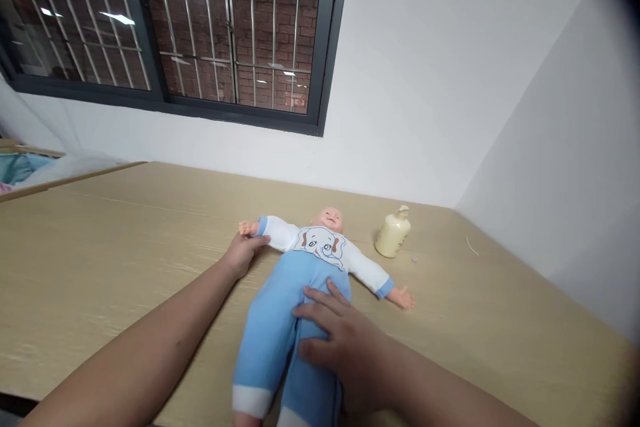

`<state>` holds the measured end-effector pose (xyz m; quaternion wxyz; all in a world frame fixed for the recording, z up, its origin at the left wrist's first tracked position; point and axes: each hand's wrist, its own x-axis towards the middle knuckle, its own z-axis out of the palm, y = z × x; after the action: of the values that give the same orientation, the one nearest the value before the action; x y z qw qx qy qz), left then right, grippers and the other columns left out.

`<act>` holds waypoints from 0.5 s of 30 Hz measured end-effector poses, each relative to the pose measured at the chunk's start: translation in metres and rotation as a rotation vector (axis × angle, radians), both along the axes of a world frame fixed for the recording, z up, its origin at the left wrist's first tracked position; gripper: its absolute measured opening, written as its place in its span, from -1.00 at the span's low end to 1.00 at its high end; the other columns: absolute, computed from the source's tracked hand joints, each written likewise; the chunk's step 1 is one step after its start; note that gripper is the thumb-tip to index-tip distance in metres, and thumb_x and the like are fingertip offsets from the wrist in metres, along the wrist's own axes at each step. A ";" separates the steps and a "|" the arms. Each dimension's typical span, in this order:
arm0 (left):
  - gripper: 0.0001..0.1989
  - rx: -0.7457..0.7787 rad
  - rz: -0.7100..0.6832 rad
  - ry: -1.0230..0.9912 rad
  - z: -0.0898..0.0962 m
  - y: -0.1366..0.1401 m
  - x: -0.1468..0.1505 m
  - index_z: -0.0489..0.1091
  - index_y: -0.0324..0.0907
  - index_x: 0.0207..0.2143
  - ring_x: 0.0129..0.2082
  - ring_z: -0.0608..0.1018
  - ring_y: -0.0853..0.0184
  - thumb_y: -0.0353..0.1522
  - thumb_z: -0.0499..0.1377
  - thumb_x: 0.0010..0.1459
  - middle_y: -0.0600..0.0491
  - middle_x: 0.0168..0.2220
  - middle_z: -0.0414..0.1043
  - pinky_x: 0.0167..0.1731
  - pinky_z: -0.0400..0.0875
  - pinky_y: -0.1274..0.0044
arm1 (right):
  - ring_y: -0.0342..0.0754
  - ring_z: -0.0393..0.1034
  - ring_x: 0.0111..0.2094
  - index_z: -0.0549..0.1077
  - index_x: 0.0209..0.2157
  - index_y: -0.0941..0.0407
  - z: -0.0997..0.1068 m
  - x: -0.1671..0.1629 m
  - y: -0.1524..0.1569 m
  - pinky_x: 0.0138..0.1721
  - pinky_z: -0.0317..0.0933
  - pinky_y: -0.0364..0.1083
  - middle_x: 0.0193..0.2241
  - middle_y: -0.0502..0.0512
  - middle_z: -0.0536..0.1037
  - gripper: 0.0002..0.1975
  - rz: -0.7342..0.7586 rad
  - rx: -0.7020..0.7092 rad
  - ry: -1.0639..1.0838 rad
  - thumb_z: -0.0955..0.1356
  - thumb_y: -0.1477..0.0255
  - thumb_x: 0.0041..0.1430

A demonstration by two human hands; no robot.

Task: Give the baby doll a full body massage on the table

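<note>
A baby doll [320, 267] lies face up on the tan tabletop, head toward the wall, arms spread. It wears blue trousers, white sleeves with blue cuffs and a bib-like elephant face [320, 245] on the chest. My left hand [243, 253] grips the doll's arm near the cuff, thumb on top; its other fingers are mostly hidden. Across the doll's upper leg rests my right hand [340, 340], fingers spread over the blue cloth. The doll's feet run past the lower edge of the view.
A cream pump bottle [393, 233] stands right of the doll's head. Near it lie a small pale bit [415, 259] and a thin white strand [471, 245]. A barred window [225, 27] is set in the white wall behind. Folded cloth [25, 167] shows at far left.
</note>
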<state>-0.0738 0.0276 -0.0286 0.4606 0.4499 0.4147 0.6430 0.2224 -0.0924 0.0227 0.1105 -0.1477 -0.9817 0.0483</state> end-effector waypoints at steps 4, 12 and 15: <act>-0.64 -0.055 0.010 -0.124 -0.002 0.000 0.000 0.42 -0.21 -0.18 -0.21 0.61 0.13 -0.34 0.29 -0.10 -0.03 -0.23 0.56 -0.22 0.54 0.31 | 0.30 0.14 0.28 0.39 0.05 -0.06 0.007 0.006 -0.007 0.27 -0.04 0.30 0.34 0.19 0.14 -0.35 0.012 -0.006 0.033 0.48 0.37 -0.17; -0.53 0.005 0.094 -0.052 0.008 -0.015 0.029 0.45 -0.25 -0.16 -0.17 0.60 0.06 -0.18 0.39 -0.09 -0.09 -0.19 0.58 -0.12 0.49 0.28 | 0.09 0.32 0.18 0.38 0.15 -0.11 -0.003 0.013 0.010 0.16 0.23 0.06 0.38 0.16 0.04 -0.41 -0.010 -0.160 0.450 0.45 0.41 0.05; -0.54 0.068 0.160 0.289 0.014 -0.021 0.041 0.47 -0.25 -0.19 -0.13 0.59 0.02 -0.13 0.38 -0.05 -0.11 -0.19 0.57 -0.05 0.44 0.26 | 0.05 0.46 0.06 0.55 -0.06 -0.02 -0.017 0.000 0.024 0.09 0.32 0.02 0.14 0.18 0.45 -0.65 -0.113 -0.327 0.696 0.45 0.43 0.07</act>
<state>-0.0328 0.0070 -0.0151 0.3278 0.5185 0.4890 0.6201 0.2224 -0.0688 0.0052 0.4145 -0.1921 -0.8550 0.2453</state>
